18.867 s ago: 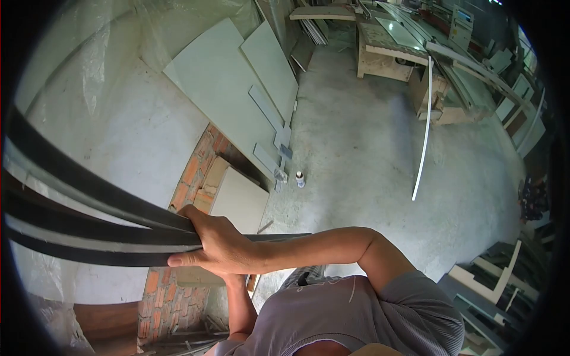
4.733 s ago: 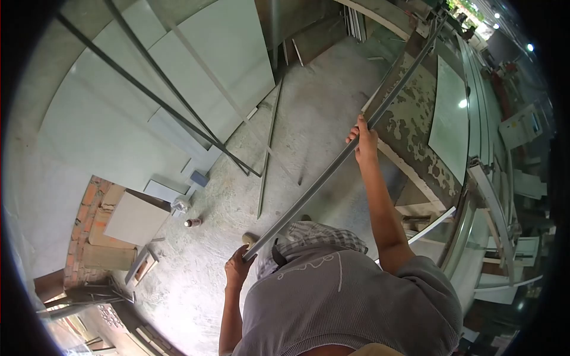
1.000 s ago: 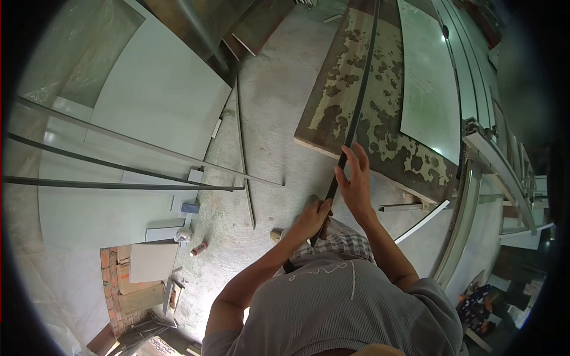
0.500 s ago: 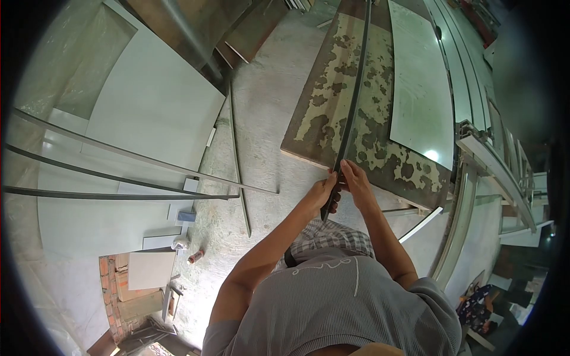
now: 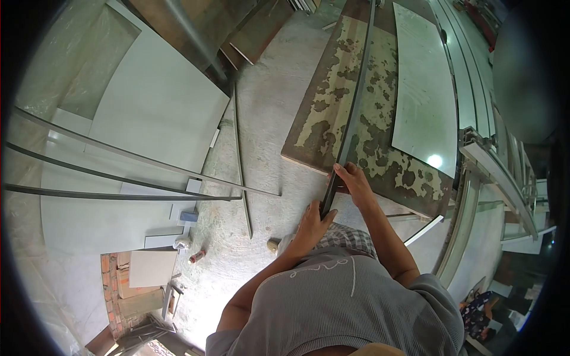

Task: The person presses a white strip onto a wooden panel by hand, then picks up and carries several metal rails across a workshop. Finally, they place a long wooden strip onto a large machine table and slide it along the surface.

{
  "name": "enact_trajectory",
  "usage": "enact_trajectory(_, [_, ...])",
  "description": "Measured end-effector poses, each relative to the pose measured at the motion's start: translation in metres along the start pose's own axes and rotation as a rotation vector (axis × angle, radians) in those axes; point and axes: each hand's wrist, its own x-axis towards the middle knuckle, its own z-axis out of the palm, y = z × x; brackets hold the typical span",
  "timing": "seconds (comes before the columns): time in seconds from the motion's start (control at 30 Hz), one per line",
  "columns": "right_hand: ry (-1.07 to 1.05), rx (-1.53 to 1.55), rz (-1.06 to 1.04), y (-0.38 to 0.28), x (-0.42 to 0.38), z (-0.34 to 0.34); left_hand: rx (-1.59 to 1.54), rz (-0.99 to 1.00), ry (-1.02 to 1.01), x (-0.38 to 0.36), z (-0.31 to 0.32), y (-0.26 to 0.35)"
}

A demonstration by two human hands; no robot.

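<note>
A long, narrow dark strip (image 5: 354, 113), perhaps a metal profile, runs from my waist away over the worn table. Near its close end, my left hand (image 5: 313, 222) is wrapped round it. Farther along, my right hand (image 5: 353, 180) grips the same strip by its edge, fingers closed and partly hidden behind it. The worn wooden table (image 5: 297, 142), with patchy pale and brown areas, lies under the far stretch of the strip. To the right of the strip a whitish panel (image 5: 424, 89) lies on that table.
At left, several long thin bars (image 5: 119, 194) extend over large white panels (image 5: 154, 101). A small red tube (image 5: 197, 256) lies on the concrete floor (image 5: 261, 107). Metal rails (image 5: 457, 219) stand at right; another person (image 5: 477, 314) is at the lower right edge.
My left hand has slid down toward the strip's near end, away from my right hand. The right hand stays near the table's edge, and the strip has turned slightly.
</note>
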Motion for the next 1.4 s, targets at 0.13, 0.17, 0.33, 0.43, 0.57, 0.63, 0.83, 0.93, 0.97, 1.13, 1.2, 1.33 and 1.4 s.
enact_trajectory(0.13, [0.013,-0.018,0.031,-0.012,-0.004,0.003,-0.053,-0.027,0.009,0.004,0.001,0.001])
enact_trajectory(0.17, [0.014,-0.019,0.027,-0.011,-0.003,0.002,-0.048,-0.039,0.001,0.005,0.001,0.001])
enact_trajectory(0.33, [0.149,-0.247,-0.093,-0.01,-0.011,0.0,-0.121,-0.073,-0.017,0.027,-0.001,0.008])
enact_trajectory(0.43, [0.213,-0.615,-0.295,0.005,-0.01,-0.01,-0.194,-0.097,-0.039,0.047,-0.009,0.026])
enact_trajectory(0.57, [0.264,-0.824,-0.462,0.004,-0.016,-0.008,-0.267,-0.11,-0.094,0.073,-0.01,0.04])
enact_trajectory(0.63, [0.255,-0.87,-0.635,0.009,-0.009,-0.014,-0.268,-0.086,-0.098,0.085,-0.004,0.038])
enact_trajectory(0.83, [0.257,-0.369,-0.37,-0.013,-0.002,-0.008,-0.261,-0.033,-0.102,0.109,-0.003,0.062])
enact_trajectory(0.93, [0.241,-0.237,-0.205,-0.015,0.018,-0.021,-0.227,-0.027,-0.105,0.122,0.006,0.065])
enact_trajectory(0.97, [0.241,-0.233,-0.202,-0.021,0.022,-0.027,-0.205,-0.015,-0.117,0.126,0.01,0.062])
enact_trajectory(1.13, [0.06,0.111,-0.078,-0.031,0.042,-0.034,-0.205,0.021,-0.146,0.123,0.007,0.067])
enact_trajectory(1.2, [0.081,0.171,-0.087,-0.032,0.053,-0.037,-0.213,0.036,-0.186,0.117,-0.002,0.067])
enact_trajectory(1.33, [0.111,0.217,-0.085,-0.052,0.072,-0.044,-0.12,-0.013,-0.227,0.099,-0.012,0.056])
enact_trajectory(1.4, [0.099,0.236,-0.076,-0.057,0.089,-0.05,-0.166,-0.048,-0.207,0.091,-0.014,0.052])
